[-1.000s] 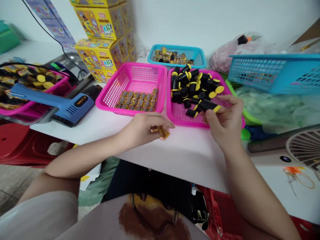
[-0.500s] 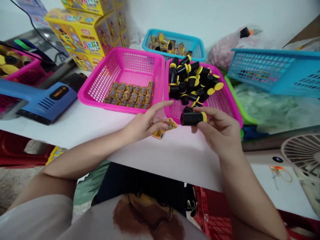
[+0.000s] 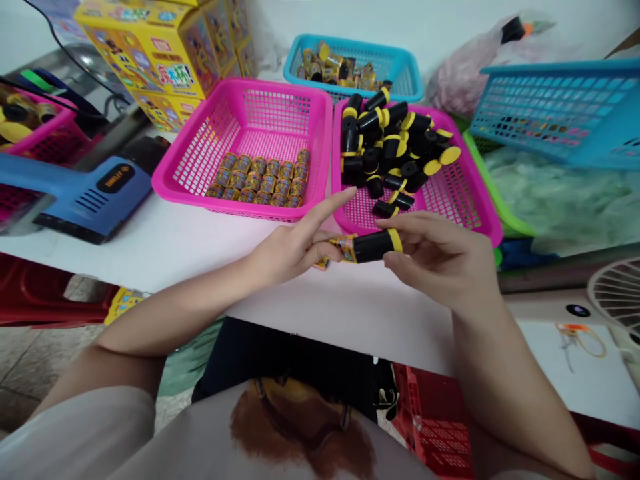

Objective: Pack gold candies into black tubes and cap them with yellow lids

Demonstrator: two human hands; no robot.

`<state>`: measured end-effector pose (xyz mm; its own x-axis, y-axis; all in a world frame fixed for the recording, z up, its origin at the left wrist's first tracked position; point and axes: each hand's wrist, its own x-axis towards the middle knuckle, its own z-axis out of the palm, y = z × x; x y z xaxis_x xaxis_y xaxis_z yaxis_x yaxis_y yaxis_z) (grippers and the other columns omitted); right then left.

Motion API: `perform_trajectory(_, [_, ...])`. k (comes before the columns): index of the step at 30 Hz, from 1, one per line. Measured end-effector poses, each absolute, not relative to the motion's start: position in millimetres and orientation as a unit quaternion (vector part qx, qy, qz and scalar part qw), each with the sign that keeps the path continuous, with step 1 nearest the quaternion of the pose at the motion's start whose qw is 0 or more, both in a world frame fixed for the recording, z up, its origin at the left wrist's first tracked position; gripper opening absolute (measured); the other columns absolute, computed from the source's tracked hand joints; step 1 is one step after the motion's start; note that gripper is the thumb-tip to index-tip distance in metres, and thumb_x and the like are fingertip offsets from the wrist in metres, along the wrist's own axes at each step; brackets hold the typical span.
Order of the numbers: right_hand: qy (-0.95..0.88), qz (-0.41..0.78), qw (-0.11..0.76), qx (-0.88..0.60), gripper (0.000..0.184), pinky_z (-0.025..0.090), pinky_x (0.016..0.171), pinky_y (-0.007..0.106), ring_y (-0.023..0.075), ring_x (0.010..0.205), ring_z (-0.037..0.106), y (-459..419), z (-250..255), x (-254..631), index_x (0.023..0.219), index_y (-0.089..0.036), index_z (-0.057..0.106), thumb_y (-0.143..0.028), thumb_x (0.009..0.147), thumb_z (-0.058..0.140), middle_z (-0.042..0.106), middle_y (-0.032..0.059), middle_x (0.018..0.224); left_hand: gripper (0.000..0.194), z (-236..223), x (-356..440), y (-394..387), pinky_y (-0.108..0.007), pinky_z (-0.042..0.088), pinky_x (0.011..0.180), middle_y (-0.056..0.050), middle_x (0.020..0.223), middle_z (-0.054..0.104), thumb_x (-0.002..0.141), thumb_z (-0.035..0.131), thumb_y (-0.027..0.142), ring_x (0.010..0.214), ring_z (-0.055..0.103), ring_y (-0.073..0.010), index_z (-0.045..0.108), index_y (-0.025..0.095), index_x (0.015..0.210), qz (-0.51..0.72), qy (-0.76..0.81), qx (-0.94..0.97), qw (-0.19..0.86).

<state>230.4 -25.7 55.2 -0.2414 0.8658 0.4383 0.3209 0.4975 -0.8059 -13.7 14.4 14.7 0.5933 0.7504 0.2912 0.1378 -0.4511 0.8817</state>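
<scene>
The left hand (image 3: 285, 252) holds a small gold wrapper (image 3: 346, 248) up to a black tube with a yellow end (image 3: 375, 245) in the right hand (image 3: 443, 263)

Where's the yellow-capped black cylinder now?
In the head view, the black cylinder with yellow cap is pinched in the right hand, its end against the gold wrapper in the left hand.

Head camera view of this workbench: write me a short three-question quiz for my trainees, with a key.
1. True or false: the right hand holds a black tube with a yellow end.
2. Fill in the colour: the tidy rows of gold-labelled cylinders sit in a ____ basket.
3. What does the left hand hold? A: a gold-labelled piece. B: a heat gun. C: a yellow box.

Key: 1 true; 2 pink; 3 A.
</scene>
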Motion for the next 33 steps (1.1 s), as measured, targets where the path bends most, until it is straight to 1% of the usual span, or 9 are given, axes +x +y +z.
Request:
perform_trajectory(3, [-0.747, 0.255, 0.457, -0.409, 0.037, 0.061, 0.065, 0.021, 0.0091, 0.075, 0.065, -26.9, 55.6, 229.0, 0.114, -0.027, 0.080, -0.014, 0.080, 0.079, 0.072, 0.0021, 0.100, 0.077, 11.4, -11.4, 13.4, -0.033, 0.066, 0.072, -0.002, 0.098, 0.080, 0.098, 0.072, 0.043, 0.076, 0.079, -0.0217, 0.029, 0.033, 0.161, 0.380, 0.269, 0.757, 0.458])
perform_trajectory(7, [-0.762, 0.278, 0.437, -0.389, 0.039, 0.063, 0.071, 0.023, 0.0111, 0.083, 0.069, -26.6, 50.6, 228.1, 0.122, -0.026, 0.077, -0.018, 0.084, 0.078, 0.072, 0.0041, 0.106, 0.099, 5.1, -9.5, 17.8, -0.031, 0.065, 0.073, -0.006, 0.102, 0.079, 0.082, 0.089, 0.049, 0.089, 0.081, -0.0267, 0.032, 0.029, 0.160, 0.417, 0.224, 0.751, 0.460])
perform_trajectory(11, [-0.772, 0.311, 0.414, -0.368, 0.037, 0.066, 0.080, 0.026, 0.0137, 0.094, 0.072, -24.5, 39.5, 226.0, 0.123, -0.028, 0.076, -0.024, 0.087, 0.080, 0.072, 0.0049, 0.116, 0.095, 0.8, -10.1, 21.0, -0.033, 0.066, 0.083, -0.008, 0.106, 0.079, 0.085, 0.087, 0.041, 0.096, 0.081, -0.0258, 0.031, 0.028, 0.160, 0.421, 0.181, 0.760, 0.462])
perform_trajectory(15, [-0.732, 0.373, 0.443, -0.358, 0.047, 0.068, 0.085, 0.029, 0.0137, 0.091, 0.074, -22.4, 29.3, 217.9, 0.130, -0.033, 0.068, -0.030, 0.085, 0.084, 0.075, 0.0003, 0.109, 0.095, -1.6, -10.1, 18.3, -0.036, 0.066, 0.090, -0.009, 0.113, 0.079, 0.084, 0.088, 0.041, 0.104, 0.080, -0.0262, 0.032, 0.030, 0.159, 0.434, 0.190, 0.752, 0.459])
perform_trajectory(20, [-0.691, 0.431, 0.479, -0.329, 0.032, 0.067, 0.087, 0.033, 0.0174, 0.105, 0.076, -20.9, 24.5, 211.0, 0.118, -0.031, 0.062, -0.034, 0.090, 0.080, 0.076, 0.0012, 0.113, 0.105, 3.7, -9.1, 13.9, -0.034, 0.067, 0.076, -0.005, 0.098, 0.081, 0.085, 0.087, 0.047, 0.085, 0.082, -0.0242, 0.019, 0.031, 0.163, 0.399, 0.207, 0.699, 0.556])
perform_trajectory(23, [-0.760, 0.341, 0.470, -0.292, 0.014, 0.065, 0.094, 0.039, 0.0177, 0.117, 0.073, -21.6, 19.6, 208.8, 0.118, -0.030, 0.058, -0.033, 0.104, 0.060, 0.074, 0.0033, 0.124, 0.112, 6.7, -8.5, 14.2, -0.029, 0.064, 0.066, -0.003, 0.090, 0.081, 0.083, 0.089, 0.049, 0.075, 0.080, -0.0217, 0.014, 0.029, 0.163, 0.365, 0.179, 0.651, 0.641])
perform_trajectory(27, [-0.849, 0.201, 0.425, -0.242, 0.032, 0.053, 0.113, 0.055, 0.0245, 0.147, 0.054, -25.2, 15.3, 205.2, 0.137, -0.031, 0.043, -0.048, 0.109, 0.046, 0.059, 0.0114, 0.150, 0.113, 6.0, -6.3, 15.8, -0.030, 0.065, 0.076, -0.003, 0.094, 0.082, 0.080, 0.093, 0.044, 0.087, 0.082, -0.0230, 0.015, 0.029, 0.161, 0.364, 0.162, 0.583, 0.708])
perform_trajectory(29, [-0.857, 0.091, 0.413, -0.294, 0.052, 0.051, 0.113, 0.057, 0.0295, 0.146, 0.054, -28.4, 16.6, 202.7, 0.140, -0.030, 0.040, -0.055, 0.100, 0.062, 0.057, 0.0141, 0.149, 0.109, 4.9, -4.0, 15.5, -0.030, 0.065, 0.078, -0.002, 0.098, 0.081, 0.078, 0.094, 0.039, 0.090, 0.081, -0.0221, 0.021, 0.031, 0.158, 0.384, 0.171, 0.561, 0.713])
perform_trajectory(33, [-0.837, -0.105, 0.425, -0.327, 0.053, 0.057, 0.101, 0.047, 0.0256, 0.119, 0.067, -34.3, 19.6, 195.0, 0.137, -0.024, 0.049, -0.026, 0.090, 0.073, 0.069, 0.0095, 0.121, 0.099, 4.4, 3.5, 11.7, -0.024, 0.061, 0.073, 0.001, 0.104, 0.075, 0.073, 0.098, 0.034, 0.085, 0.078, -0.0150, 0.032, 0.032, 0.146, 0.414, 0.165, 0.553, 0.704])
